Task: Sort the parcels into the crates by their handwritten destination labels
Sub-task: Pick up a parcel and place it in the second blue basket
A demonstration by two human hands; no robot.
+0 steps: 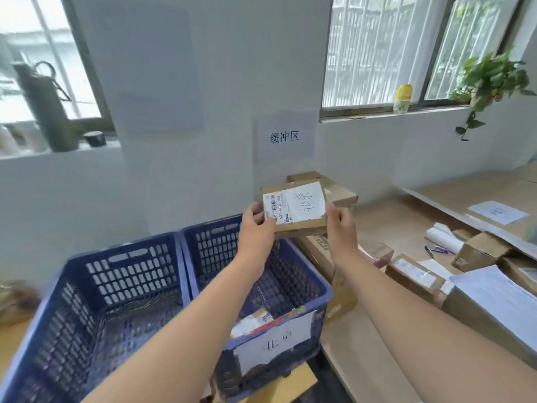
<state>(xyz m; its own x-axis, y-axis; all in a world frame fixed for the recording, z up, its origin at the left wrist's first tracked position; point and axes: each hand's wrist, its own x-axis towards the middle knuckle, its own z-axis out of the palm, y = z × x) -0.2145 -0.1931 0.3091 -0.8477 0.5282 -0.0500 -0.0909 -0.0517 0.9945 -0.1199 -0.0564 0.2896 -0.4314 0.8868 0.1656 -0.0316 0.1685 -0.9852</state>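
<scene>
Small parcel (295,210) was held above the right crate's (316,289) 12 o'clock rim, left hand (255,228) and right hand (341,225) fingers clamped on opposite edges. Looked light, stiff cardboard (tape possibly slick); edge grip suited it.

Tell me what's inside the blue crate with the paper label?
In the labelled crate, a few parcels lie at the bottom near the front. The left arm covers part of the inside, so the rest cannot be seen.

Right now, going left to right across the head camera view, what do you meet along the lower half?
Left blue crate → right blue crate with the paper label → brown box on the table → stack of white papers.
</scene>
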